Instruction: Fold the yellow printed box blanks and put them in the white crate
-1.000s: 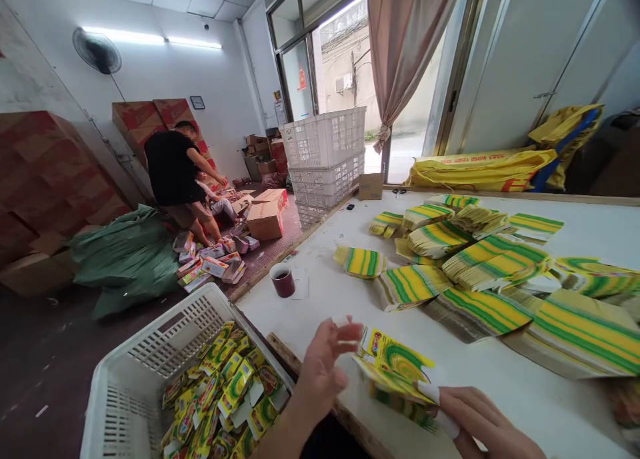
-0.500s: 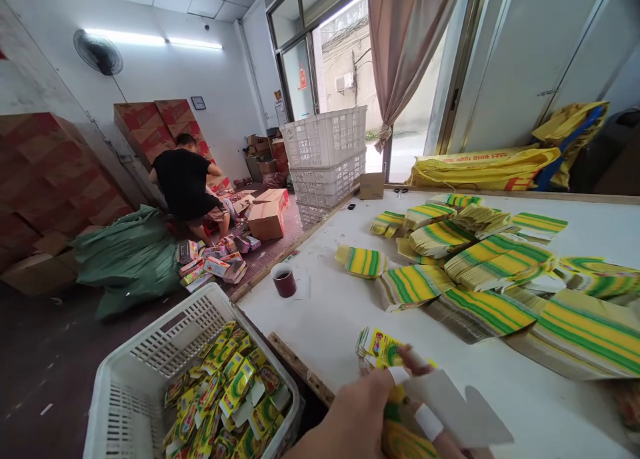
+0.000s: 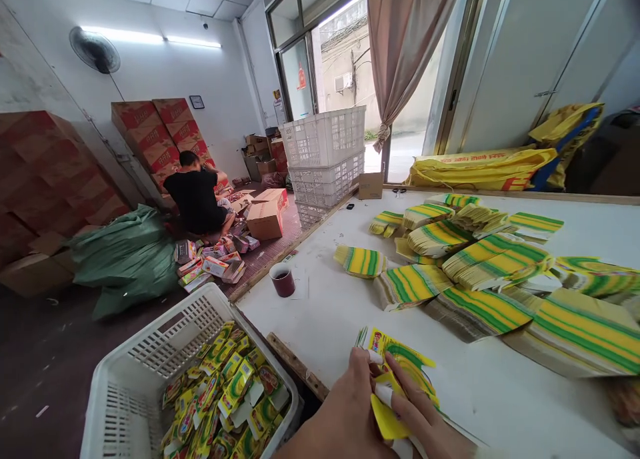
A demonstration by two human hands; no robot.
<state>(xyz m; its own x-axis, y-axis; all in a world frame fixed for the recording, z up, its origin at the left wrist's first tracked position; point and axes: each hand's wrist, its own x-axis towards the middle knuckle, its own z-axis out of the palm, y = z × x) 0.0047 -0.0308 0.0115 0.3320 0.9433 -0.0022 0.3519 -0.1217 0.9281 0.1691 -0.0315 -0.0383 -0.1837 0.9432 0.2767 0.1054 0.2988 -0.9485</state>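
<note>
Both hands work close together at the table's near edge, with white wraps on some fingers. My left hand point(image 3: 347, 396) is closed around a small yellow carton point(image 3: 386, 419), its thumb and fingers at the upper end. My right hand point(image 3: 425, 416) pinches the same carton from the other side, and its fingers partly cover it. Just beyond them lies a stack of flat yellow-and-green printed cartons point(image 3: 413, 360), partly hidden by the fingers. Left of my hands, a white plastic basket point(image 3: 197, 312) holds many small folded yellow-and-green boxes point(image 3: 235, 382).
Bundles of flat striped cartons point(image 3: 495, 259) spread over the white table's point(image 3: 320, 326) right side. A mug of dark liquid point(image 3: 283, 283) stands near the left edge. White crates point(image 3: 325, 142) are stacked beyond. A person in black point(image 3: 195, 199) crouches among boxes on the floor.
The open grey-white carton flap by my right hand has swung out of sight, and yellow printed faces now show between my fingers. The crouching person has shifted slightly right and lower.
</note>
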